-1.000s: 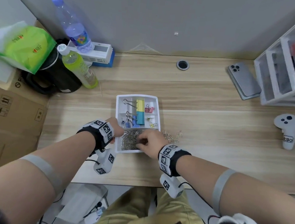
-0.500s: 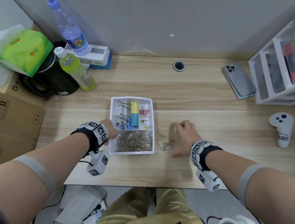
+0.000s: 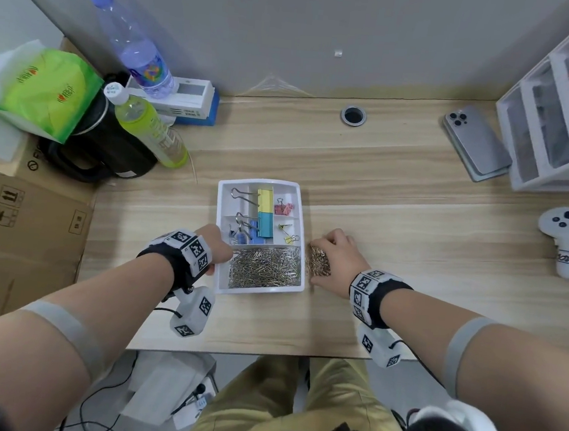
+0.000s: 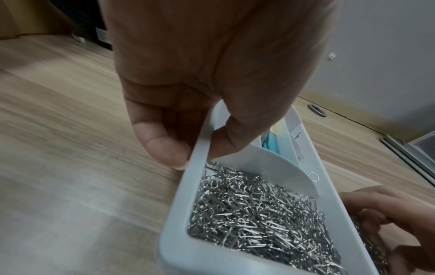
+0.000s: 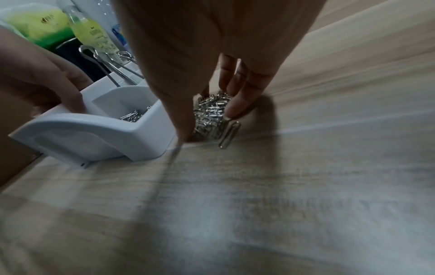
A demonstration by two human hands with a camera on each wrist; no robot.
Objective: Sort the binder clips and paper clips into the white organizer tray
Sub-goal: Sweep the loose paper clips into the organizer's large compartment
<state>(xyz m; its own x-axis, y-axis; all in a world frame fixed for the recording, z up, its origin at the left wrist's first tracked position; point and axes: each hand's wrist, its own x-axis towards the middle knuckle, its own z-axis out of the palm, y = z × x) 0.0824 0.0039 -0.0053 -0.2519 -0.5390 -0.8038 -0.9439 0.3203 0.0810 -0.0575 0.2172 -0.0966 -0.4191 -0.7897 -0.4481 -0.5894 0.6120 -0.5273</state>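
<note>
Curling around a loose pile of paper clips on the desk, the right hand has its fingers on the far side of the heap and its thumb on the near side, gathering it just beside the right wall of the white organizer tray; whether any clips are lifted off the wood cannot be told. One single paper clip lies flat on the desk at the near edge of that pile. Left hand pinches the tray's left rim: thumb on the outer side, another finger over the rim into the tray, per the left wrist view. Tray sits flat on the desk, centre, near the front edge. Its large near compartment holds a dense mass of silver paper clips. Far compartments hold binder clips: a yellow one and a teal one in the middle column, blue ones at left, small pink ones and small yellow ones at right. Surroundings: a phone face down at far right, a white drawer unit beside it, a white controller on the desk's right side, a clear bottle and a green bottle at far left.
</note>
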